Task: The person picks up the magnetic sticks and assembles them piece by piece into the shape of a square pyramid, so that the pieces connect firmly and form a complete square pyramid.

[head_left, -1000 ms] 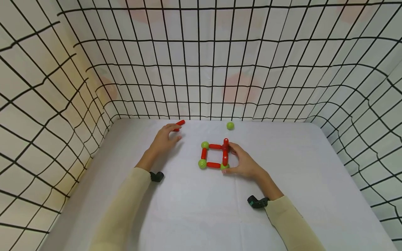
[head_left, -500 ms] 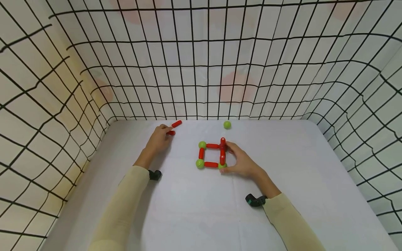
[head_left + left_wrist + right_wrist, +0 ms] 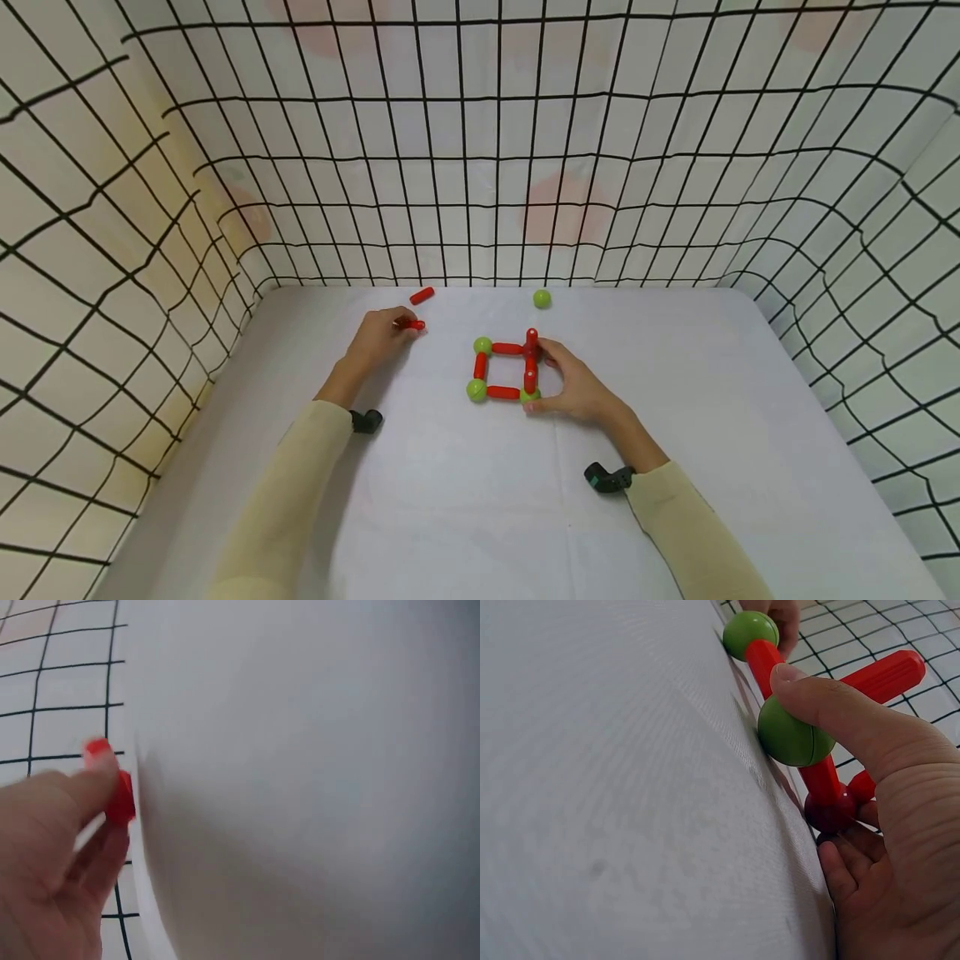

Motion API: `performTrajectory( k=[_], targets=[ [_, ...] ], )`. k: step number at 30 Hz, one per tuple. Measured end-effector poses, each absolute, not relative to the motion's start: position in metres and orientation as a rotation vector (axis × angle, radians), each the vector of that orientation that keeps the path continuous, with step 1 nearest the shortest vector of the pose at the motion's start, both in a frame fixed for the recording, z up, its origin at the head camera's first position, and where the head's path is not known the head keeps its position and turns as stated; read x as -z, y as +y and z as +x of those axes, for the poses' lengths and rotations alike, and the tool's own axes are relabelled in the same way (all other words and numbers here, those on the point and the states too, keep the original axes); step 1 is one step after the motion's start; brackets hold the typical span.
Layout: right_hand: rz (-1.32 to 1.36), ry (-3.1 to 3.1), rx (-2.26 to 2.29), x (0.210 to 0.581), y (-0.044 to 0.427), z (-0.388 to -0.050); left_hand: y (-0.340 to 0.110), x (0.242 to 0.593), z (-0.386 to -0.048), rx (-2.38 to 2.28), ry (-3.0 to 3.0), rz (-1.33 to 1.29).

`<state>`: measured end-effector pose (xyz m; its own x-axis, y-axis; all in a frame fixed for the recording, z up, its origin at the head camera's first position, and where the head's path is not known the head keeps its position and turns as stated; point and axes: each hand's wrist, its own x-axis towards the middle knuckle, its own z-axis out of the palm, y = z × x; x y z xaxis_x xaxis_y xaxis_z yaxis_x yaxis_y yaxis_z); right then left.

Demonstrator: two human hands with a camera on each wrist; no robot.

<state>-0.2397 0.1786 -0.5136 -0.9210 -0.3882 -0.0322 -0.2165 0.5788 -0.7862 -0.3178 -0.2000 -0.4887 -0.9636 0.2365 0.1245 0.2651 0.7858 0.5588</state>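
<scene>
L hand (image 3: 378, 337) is stretched fwd, low over the counter (image 3: 465, 500), fingers pinching a red stick (image 3: 417, 325), part-hidden & blurry up close. R hand (image 3: 581, 387) curls round the R side of the square frame (image 3: 503, 392), gripping it, thumb on a green ball (image 3: 791, 735), some fingertips hidden. Frame's btwn hands: red sides, 3 green corners, 1 dark red.

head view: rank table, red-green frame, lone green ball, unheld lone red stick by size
1. Table
2. Red-green frame
3. Lone green ball and unheld red stick: too alike to rank; stick longer but thinner
</scene>
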Motion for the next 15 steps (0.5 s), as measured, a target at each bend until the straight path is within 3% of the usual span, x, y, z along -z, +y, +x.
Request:
performTrajectory(
  k=[15],
  targets=[
    [-0.501, 2.610, 1.244, 0.516, 0.180, -0.240, -0.155, 0.482, -0.273, 1.714, -2.699, -0.832]
  ],
)
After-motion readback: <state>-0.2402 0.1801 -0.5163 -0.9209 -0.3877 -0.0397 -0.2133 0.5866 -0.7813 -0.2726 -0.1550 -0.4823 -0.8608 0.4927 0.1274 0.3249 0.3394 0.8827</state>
